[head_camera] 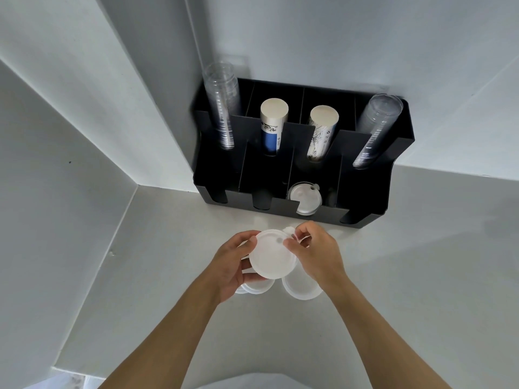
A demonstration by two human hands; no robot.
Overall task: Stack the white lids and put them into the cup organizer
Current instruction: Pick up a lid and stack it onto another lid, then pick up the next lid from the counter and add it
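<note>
A round white lid is held above the counter in front of the black cup organizer. My left hand grips its left edge from below. My right hand pinches the small tab at its upper right rim. More white lids lie on the counter beneath: one to the right, and a small pile partly hidden under my left hand. A stack of white lids sits in the organizer's third front compartment.
The organizer stands against the wall in the corner. Its back row holds clear cup stacks at both ends and two paper cup stacks between them. Walls close in on the left.
</note>
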